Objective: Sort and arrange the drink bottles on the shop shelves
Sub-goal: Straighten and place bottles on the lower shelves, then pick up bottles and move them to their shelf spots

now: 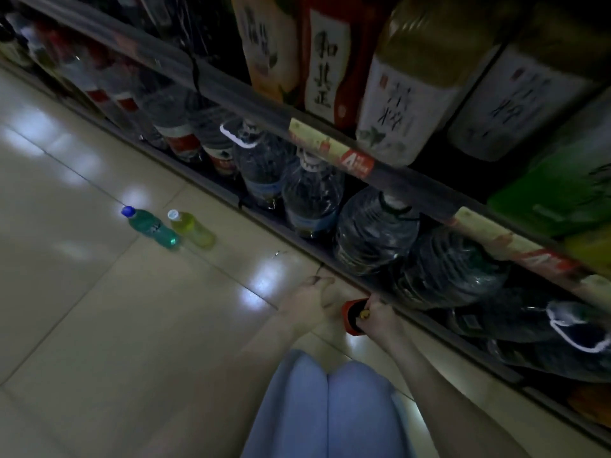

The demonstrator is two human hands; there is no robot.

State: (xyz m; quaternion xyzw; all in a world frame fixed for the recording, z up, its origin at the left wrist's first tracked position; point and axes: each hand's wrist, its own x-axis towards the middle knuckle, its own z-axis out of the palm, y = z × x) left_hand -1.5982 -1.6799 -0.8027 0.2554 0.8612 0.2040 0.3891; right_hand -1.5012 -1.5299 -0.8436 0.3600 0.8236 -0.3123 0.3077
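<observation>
Frame dim and motion-blurred.

Pale glossy tiled floor (pixel 99 325) filled the left half, with light patches reflected on it. Dark shop shelving ran diagonally across the right half. The grey upper shelf rail (pixel 231 94) carried price strips.

The upper tier held tall tea bottles with white printed labels (pixel 396 104). Beside them stood one orange-labelled and one red-labelled bottle.

Large clear ribbed water jugs (pixel 373 233) stood in a row on the bottom shelf (pixel 429 328), touching one another.

Two knees in light blue trousers (pixel 327 408) were together at bottom centre.

The left hand (pixel 305 300) was low over the floor near the bottom shelf's front edge. Its fingers (pixel 322 282) were extended and held nothing; blur hid whether they touched the tile.

The right hand (pixel 380 317) was just beside that shelf edge. Its fingers (pixel 377 304) were curled round one end of a red-wrapped dark drink bottle (pixel 352 320), which was between the two hands. I could not tell if it rested on the floor.

A green plastic bottle with a blue cap (pixel 152 228) and a yellow plastic bottle with a pale cap (pixel 193 228) were side by side on the floor, well apart from the hands.
</observation>
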